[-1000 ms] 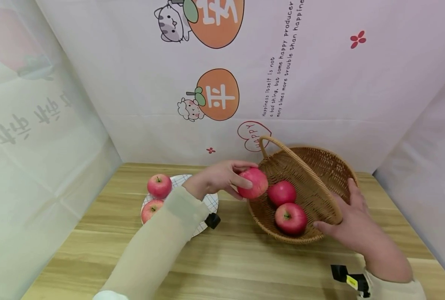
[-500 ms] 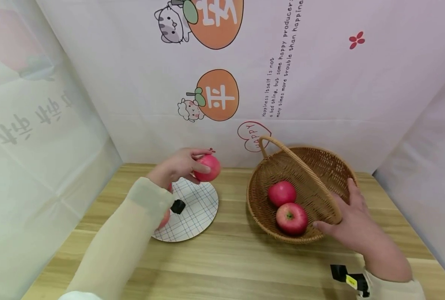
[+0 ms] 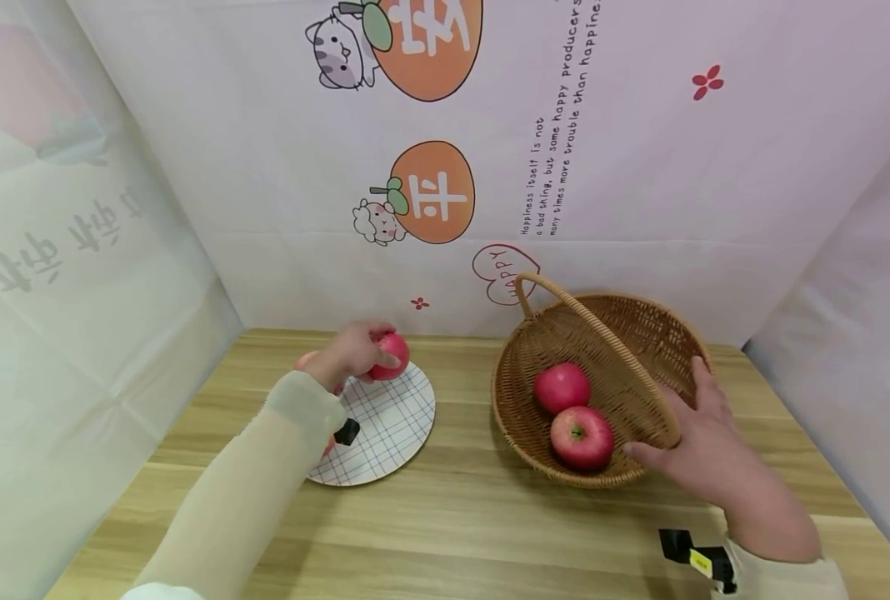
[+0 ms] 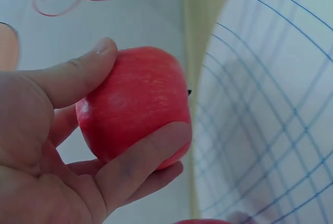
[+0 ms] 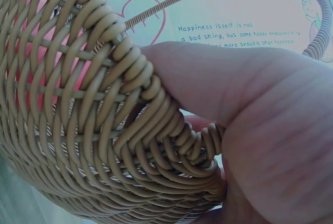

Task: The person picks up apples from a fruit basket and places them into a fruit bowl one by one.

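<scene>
In the head view my left hand (image 3: 351, 352) holds a red apple (image 3: 389, 357) over the far part of a round plate (image 3: 396, 425) with a checked pattern. The left wrist view shows thumb and fingers curled round this apple (image 4: 138, 102), its stem turned toward the plate (image 4: 270, 99). Two more apples on the plate are mostly hidden by my left hand and sleeve. My right hand (image 3: 715, 446) grips the rim of a tilted wicker basket (image 3: 516, 429) near the handle's base, thumb over the rim (image 5: 151, 94). Inside lie a red apple (image 3: 562, 387) and another apple (image 3: 582, 438).
The basket's arched handle (image 3: 602, 329) rises over its opening. A wooden table (image 3: 445, 517) lies beneath everything. Behind it hangs a white printed cloth (image 3: 610, 167), with further white cloth at both sides.
My left hand has carried the apple from the basket's left edge leftward to the plate, then lowered it. The right hand keeps its grip on the basket, where two apples stay.
</scene>
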{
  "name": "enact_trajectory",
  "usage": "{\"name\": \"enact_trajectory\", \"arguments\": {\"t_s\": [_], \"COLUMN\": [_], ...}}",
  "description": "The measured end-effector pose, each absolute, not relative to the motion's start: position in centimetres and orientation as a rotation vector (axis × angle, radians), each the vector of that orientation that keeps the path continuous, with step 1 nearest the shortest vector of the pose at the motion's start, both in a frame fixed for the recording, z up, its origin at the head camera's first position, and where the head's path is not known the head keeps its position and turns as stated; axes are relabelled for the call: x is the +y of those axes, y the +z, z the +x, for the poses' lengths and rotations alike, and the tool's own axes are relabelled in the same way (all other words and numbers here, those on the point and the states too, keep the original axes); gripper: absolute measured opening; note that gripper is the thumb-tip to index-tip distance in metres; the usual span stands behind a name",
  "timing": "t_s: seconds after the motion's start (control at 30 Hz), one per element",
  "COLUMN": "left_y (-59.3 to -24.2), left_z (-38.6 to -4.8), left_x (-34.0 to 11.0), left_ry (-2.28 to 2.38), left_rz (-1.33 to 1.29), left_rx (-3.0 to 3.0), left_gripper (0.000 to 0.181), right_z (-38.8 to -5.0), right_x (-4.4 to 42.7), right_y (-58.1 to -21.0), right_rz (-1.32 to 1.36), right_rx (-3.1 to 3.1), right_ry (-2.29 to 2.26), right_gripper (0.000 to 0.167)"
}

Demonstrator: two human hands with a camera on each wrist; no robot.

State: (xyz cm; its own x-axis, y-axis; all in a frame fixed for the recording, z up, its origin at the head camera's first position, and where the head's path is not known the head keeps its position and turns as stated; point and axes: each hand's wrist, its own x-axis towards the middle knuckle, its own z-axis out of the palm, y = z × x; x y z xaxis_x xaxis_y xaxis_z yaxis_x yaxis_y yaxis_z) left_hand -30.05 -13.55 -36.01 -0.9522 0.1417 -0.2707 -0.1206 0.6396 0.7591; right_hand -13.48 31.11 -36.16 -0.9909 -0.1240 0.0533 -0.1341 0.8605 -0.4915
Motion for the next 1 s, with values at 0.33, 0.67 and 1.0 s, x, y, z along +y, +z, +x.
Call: {"name": "enact_trajectory", "arguments": {"t_s": [0.33,0.67,1.0], "left_y": [-39.0,-40.5,-40.2], "left_z": [-31.3,-31.8,-31.5], "left_x": [-13.1,-13.1,-12.5], "left_ry": [1.177,1.132,0.962], "left_rz": [-0.127,-0.125,-0.048], "left_rx": [2.636,2.738,2.849], "left_gripper": [0.07,0.075,0.077], "right_z": [-13.4,-13.6,-13.6], "right_x": [31.1,31.1,31.1], "right_y": [-36.2,-36.2,-36.3], "right_rz": [0.198,0.211,0.208], "right_rx": [-3.019,-2.999,-3.005], "right_ry": [0.806,0.8,0.791], "right_gripper": [0.105,0.104,0.103]}}
